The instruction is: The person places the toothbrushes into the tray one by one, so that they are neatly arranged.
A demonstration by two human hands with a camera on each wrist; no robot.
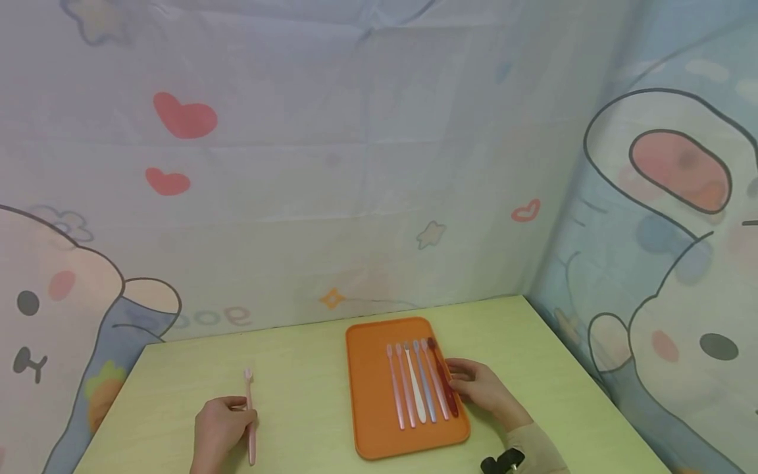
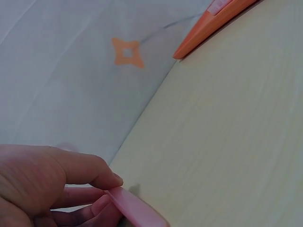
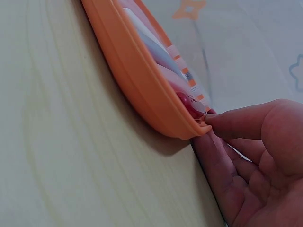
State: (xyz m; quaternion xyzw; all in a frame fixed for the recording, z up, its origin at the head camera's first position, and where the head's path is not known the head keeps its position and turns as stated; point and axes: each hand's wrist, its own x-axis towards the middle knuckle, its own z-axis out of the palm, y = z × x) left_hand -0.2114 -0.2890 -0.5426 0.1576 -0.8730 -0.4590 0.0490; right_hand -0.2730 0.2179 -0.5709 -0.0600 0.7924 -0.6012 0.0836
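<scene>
An orange tray [image 1: 368, 395] lies in the middle of the pale green table [image 1: 302, 388]. Several toothbrushes lie side by side in it: pink, white, blue and, at the right, a dark red toothbrush [image 1: 443, 378]. My right hand [image 1: 470, 385] rests at the tray's right rim with curled fingertips pinching the dark red toothbrush [image 3: 187, 101] just over the rim [image 3: 137, 80]. Left of the tray, my left hand [image 1: 222, 428] grips the handle of a pink toothbrush [image 1: 249, 408], whose head points away from me. The left wrist view shows thumb and fingers [image 2: 102, 182] pinching that pink handle [image 2: 137, 210].
Printed cloth walls with hearts, stars and cartoon rabbits close the table's back [image 1: 355, 197] and right side [image 1: 651, 263]. A corner of the tray [image 2: 208, 28] shows in the left wrist view. Bare tabletop [image 2: 227, 132] lies between my left hand and the tray.
</scene>
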